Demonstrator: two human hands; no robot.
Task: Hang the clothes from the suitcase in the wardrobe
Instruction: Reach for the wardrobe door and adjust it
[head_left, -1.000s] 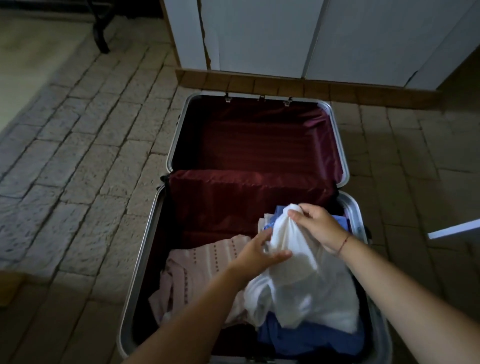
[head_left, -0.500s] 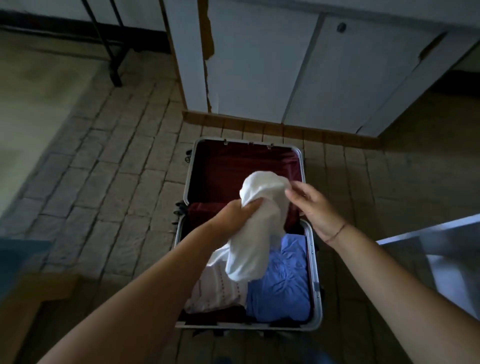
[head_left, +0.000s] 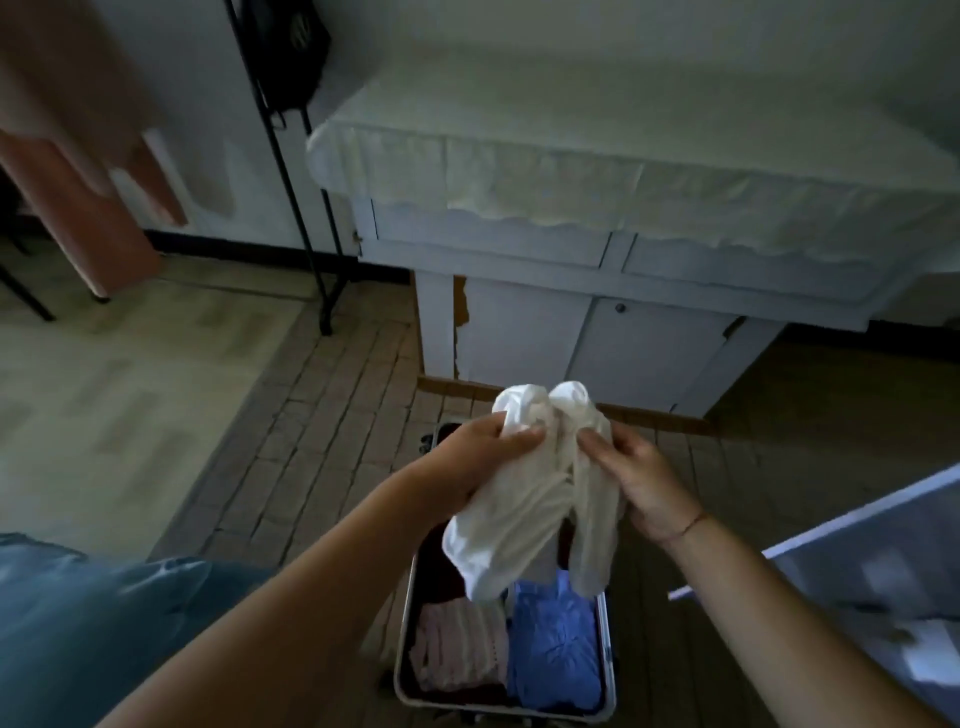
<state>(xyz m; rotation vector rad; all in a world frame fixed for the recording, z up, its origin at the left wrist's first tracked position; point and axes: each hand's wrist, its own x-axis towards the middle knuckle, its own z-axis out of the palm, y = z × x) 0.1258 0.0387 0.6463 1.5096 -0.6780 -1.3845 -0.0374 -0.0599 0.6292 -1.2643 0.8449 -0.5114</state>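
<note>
Because the crumpled white fabric garment (head_left: 519, 514) hangs limp and looks light, the left hand (head_left: 480, 460) and right hand (head_left: 641, 480), each pinching bunched folds, should probably find its shoulders.

One wide-angle camera, worn on the person's head, faces forward and steeply down. Nearest the lens, at centre, the left hand (head_left: 483, 457) and right hand (head_left: 644, 483) grip a crumpled white cloth garment (head_left: 519, 509). The open silver-rimmed hard suitcase (head_left: 607, 660) lies well below, a white painted cabinet (head_left: 524, 343) farther ahead.
</note>
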